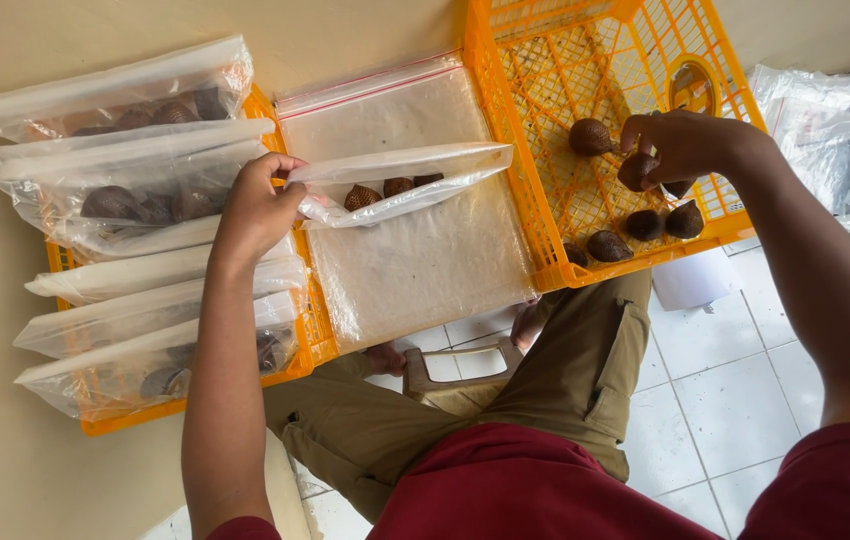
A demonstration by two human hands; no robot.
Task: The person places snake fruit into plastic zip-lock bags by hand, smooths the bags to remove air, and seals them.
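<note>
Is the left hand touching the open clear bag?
Touching. The head view shows the left hand pinching the rim of the open clear bag, fingers folded over the plastic edge.

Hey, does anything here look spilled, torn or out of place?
Nothing stands out. The left hand holds the open bag with a few brown fruits inside, the right hand grips a fruit in the orange crate, and the filled bags lie stacked, with none visibly torn.
</note>
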